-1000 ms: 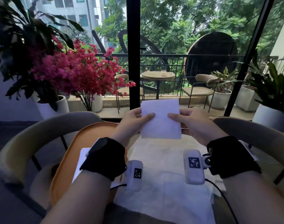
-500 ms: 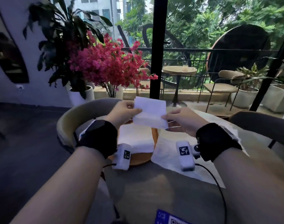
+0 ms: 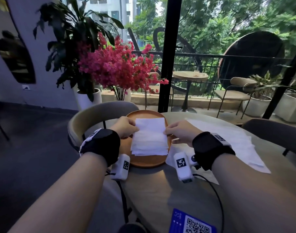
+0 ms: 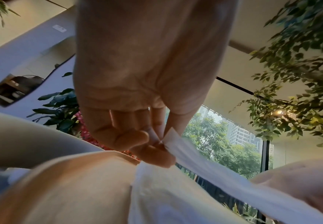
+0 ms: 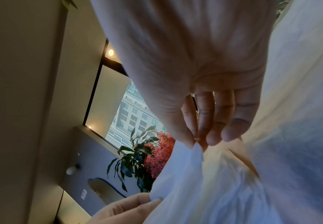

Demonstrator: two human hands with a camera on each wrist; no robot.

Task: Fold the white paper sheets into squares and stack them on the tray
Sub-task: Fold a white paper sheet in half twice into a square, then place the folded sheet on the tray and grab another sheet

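Setting: a café-like room by tall glass doors, pink bougainvillea (image 3: 117, 68) in a white pot at the left, a balcony with a small table beyond, and up front a round grey counter (image 3: 154, 185) with a curved chair back (image 3: 93, 113) behind it.
Tray: a round wooden tray (image 3: 144, 163) sits at the counter's far left, and it carries a stack of folded squares (image 3: 149, 147) already, white and a little ragged at the near edge.
Piece in play: the folded paper square (image 3: 149, 126) hangs right above that stack, tilted, far edge higher, near edge low over the pile; whether it touches yet I cannot tell.
Left hand: the left hand (image 3: 125, 126) pinches the square's left edge, thumb on top, fingers (image 4: 153, 154) curled beneath and clamped on the paper.
Right hand: the right hand (image 3: 179, 132) mirrors it on the right edge, thumb and fingers (image 5: 201, 136) pressed together on the corner.
Key relation: the stack lies straight below the fingers, its edges running roughly parallel with the held square's, both hands equally near, one on each side.
Next call: looks like a straight lowering and a two-sided release, corners matched to the pile.
Waiting: unfolded sheets (image 3: 228, 140) lie spread on the counter to the right, nearer the right hand.
Foreground: a blue QR card (image 3: 192, 222) sits at the near edge.
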